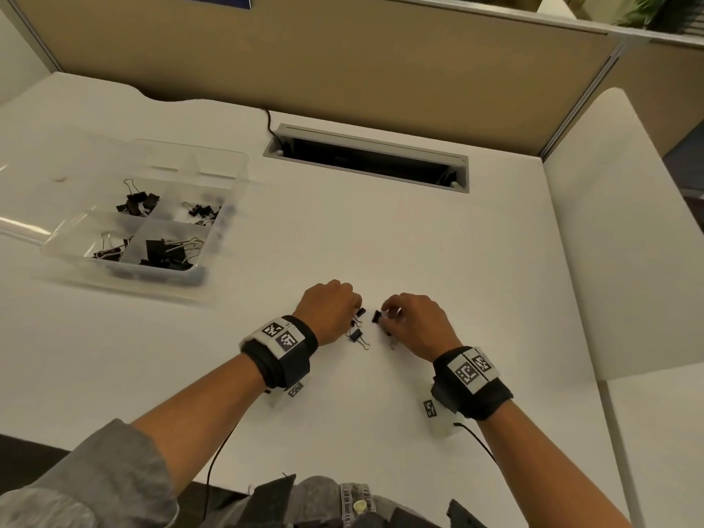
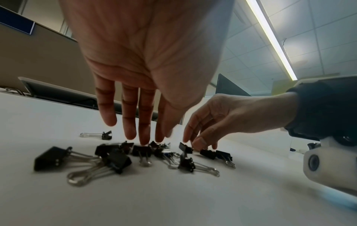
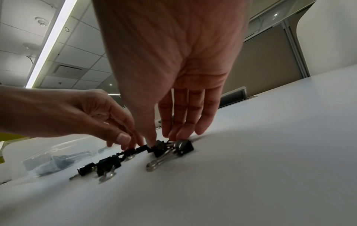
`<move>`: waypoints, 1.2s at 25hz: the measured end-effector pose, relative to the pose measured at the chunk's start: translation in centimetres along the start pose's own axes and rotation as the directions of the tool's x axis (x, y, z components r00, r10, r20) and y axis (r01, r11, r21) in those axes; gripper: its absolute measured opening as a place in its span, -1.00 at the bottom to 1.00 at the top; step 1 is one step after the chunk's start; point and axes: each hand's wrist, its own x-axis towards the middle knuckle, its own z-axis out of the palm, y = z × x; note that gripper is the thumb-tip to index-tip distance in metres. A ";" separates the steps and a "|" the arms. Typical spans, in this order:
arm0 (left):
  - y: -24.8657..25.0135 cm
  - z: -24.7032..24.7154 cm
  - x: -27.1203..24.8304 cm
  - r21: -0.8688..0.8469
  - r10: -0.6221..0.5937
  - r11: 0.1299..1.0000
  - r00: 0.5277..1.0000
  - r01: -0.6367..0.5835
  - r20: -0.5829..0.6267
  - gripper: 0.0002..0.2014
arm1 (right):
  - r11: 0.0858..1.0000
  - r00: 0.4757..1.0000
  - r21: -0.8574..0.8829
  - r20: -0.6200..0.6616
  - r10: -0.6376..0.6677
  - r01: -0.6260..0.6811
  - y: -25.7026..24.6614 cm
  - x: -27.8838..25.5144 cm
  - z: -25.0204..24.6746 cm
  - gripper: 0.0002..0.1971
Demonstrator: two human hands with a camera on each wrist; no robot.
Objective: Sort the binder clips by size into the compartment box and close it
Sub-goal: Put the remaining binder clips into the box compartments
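Several black binder clips of mixed sizes lie in a loose pile [image 2: 142, 150] on the white desk, one large clip [image 2: 52, 158] at its left. My left hand [image 1: 356, 304] reaches down with straight fingers [image 2: 144, 134], tips touching the small clips. My right hand [image 1: 386, 314] pinches a small binder clip [image 1: 376, 317] between thumb and fingers [image 2: 201, 142], tilting it off the desk. The clear compartment box [image 1: 238, 173] stands at the far left with its lid [image 1: 30, 177] open. Clips lie in several of its compartments.
A single clip [image 2: 105, 135] lies apart, beyond the pile. A recessed cable slot [image 1: 365, 158] opens in the desk behind the hands, below a tan partition [image 1: 343, 70]. A second white desk [image 1: 628, 222] adjoins on the right. A thin cable [image 1: 213, 470] hangs over the near edge.
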 end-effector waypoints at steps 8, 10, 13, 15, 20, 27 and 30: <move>0.7 0.7 0.2 -0.044 0.028 0.999 0.999 -0.027 0.027 -0.82 | 0.997 0.998 -0.047 0.042 -0.055 0.057 -0.8 0.3 0.1 -0.79; 0.5 0.6 0.4 -0.092 0.020 0.996 0.999 -0.017 0.035 -0.82 | 0.998 0.999 -0.045 0.022 -0.045 0.046 -0.7 0.3 -0.2 -0.78; -0.1 0.2 0.1 -0.181 -0.038 0.983 0.999 0.041 0.016 -0.67 | 0.999 1.000 0.050 -0.016 -0.008 0.009 -0.4 0.3 -0.7 -0.78; -0.5 0.0 -0.3 -0.121 -0.104 0.987 0.995 0.104 0.004 -0.59 | 0.992 0.999 0.129 -0.044 -0.004 0.009 -0.2 0.2 -0.9 -0.81; -0.8 0.4 -0.5 -0.098 -0.183 0.978 0.983 0.182 0.008 -0.66 | 0.983 0.997 0.183 -0.075 -0.015 0.028 0.2 0.2 -0.5 -0.82; -0.7 -0.1 -0.5 -0.088 -0.098 0.991 0.995 0.098 0.007 -0.75 | 0.977 0.995 0.212 -0.096 -0.002 0.022 0.1 0.3 -0.6 -0.80; -0.9 -0.3 -0.3 -0.149 -0.086 0.985 0.996 0.091 0.035 -0.76 | 0.960 0.993 0.278 -0.115 0.023 0.010 0.2 0.5 -0.9 -0.82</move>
